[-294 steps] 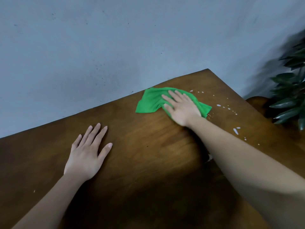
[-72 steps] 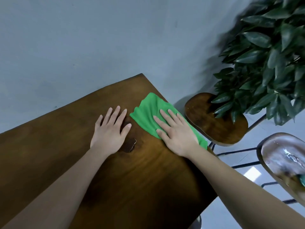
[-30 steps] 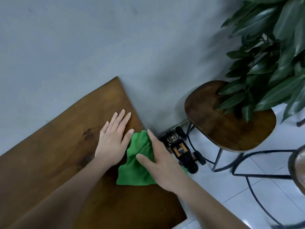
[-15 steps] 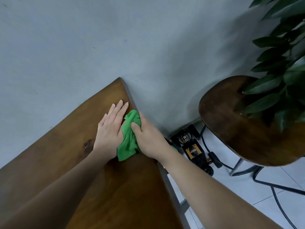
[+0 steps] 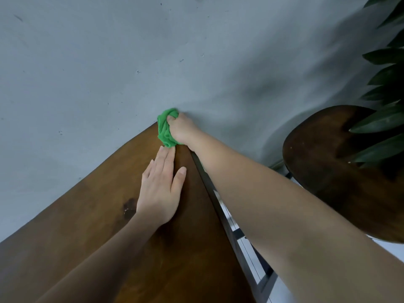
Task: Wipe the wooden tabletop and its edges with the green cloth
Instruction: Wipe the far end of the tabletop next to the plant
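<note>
green cloth (image 5: 164,130) bunched in right hand (image 5: 182,130), left hand (image 5: 160,193) flat on tabletop (image 5: 87,226)

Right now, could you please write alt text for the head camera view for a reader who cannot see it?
A right hand grips a bunched green cloth at the far corner of a wooden tabletop by a grey wall. The left hand rests flat on the wood; a stool and plant leaves stand right.

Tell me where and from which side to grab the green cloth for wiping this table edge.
Grip the bunched middle of the green cloth, as the right hand does now, coming from the right, off the open side of the tabletop. The cloth is wadded over the far corner by the wall, so a fist there probably presses it on both top and edge. The left hand lies flat, clear of it.
</note>
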Demonstrator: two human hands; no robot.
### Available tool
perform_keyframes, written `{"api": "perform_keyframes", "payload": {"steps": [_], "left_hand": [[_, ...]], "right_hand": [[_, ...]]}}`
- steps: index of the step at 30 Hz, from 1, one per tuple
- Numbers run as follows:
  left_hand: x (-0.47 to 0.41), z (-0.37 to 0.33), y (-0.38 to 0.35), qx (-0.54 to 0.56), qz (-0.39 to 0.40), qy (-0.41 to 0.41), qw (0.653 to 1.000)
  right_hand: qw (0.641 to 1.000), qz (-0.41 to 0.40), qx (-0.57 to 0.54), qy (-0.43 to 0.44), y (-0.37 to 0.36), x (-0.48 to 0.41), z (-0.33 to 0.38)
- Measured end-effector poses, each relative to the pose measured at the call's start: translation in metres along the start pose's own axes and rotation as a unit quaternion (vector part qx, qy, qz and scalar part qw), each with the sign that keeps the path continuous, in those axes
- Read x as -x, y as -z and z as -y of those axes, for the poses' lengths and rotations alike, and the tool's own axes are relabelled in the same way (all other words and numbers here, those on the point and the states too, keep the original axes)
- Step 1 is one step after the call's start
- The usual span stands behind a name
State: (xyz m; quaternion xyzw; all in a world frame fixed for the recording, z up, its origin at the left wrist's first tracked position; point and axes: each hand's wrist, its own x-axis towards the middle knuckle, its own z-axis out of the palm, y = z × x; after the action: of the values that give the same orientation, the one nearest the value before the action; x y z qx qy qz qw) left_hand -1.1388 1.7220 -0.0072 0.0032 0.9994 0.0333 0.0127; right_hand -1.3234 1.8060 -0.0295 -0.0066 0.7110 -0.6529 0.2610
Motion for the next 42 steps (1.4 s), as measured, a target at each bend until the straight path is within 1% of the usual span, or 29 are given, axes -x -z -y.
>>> {"api": "perform_keyframes", "payload": {"steps": [3, 5, 8, 12, 14, 16, 18, 20, 24, 27, 31, 36, 42], "left_hand": [[0.001, 0.001, 0.001, 0.005, -0.001, -0.005, 1.000], [0.002, 0.001, 0.000, 0.006, -0.003, -0.002, 1.000], [0.000, 0.000, 0.001, 0.012, -0.005, -0.006, 1.000], [0.000, 0.002, 0.000, 0.009, -0.004, -0.024, 1.000], [0.000, 0.005, -0.002, -0.003, -0.002, -0.025, 1.000], [-0.001, 0.007, -0.003, -0.002, 0.000, -0.026, 1.000], [-0.002, 0.008, -0.003, -0.007, 0.001, -0.032, 0.999], [-0.002, 0.009, -0.003, -0.028, 0.004, -0.039, 0.999], [-0.001, 0.004, -0.001, 0.007, -0.009, -0.030, 0.999], [0.000, -0.003, 0.002, 0.004, -0.008, -0.005, 1.000], [-0.001, -0.004, 0.002, -0.010, 0.001, -0.003, 1.000], [0.001, -0.005, 0.003, -0.002, -0.005, -0.011, 1.000], [0.009, -0.008, 0.007, 0.004, -0.006, -0.013, 1.000]], "right_hand": [[1.000, -0.005, -0.006, -0.008, 0.000, 0.001, 0.004], [1.000, -0.002, -0.011, 0.004, 0.003, 0.022, -0.005], [0.998, 0.012, -0.037, 0.044, 0.007, 0.073, -0.032], [0.994, 0.006, -0.066, 0.084, 0.017, 0.164, -0.079], [0.994, 0.018, -0.083, 0.075, 0.021, 0.206, -0.093], [0.995, 0.023, -0.083, 0.054, 0.021, 0.227, -0.101], [0.994, 0.024, -0.098, 0.051, 0.022, 0.222, -0.102], [0.991, 0.025, -0.117, 0.058, 0.019, 0.199, -0.091], [0.991, 0.008, -0.120, 0.063, 0.010, 0.119, -0.068], [0.993, 0.015, -0.106, 0.049, 0.006, 0.061, -0.042], [0.992, 0.026, -0.123, 0.028, 0.006, 0.023, -0.017], [0.992, 0.014, -0.120, 0.034, 0.006, 0.038, -0.025], [0.990, 0.010, -0.128, 0.055, 0.008, 0.105, -0.062]]}}
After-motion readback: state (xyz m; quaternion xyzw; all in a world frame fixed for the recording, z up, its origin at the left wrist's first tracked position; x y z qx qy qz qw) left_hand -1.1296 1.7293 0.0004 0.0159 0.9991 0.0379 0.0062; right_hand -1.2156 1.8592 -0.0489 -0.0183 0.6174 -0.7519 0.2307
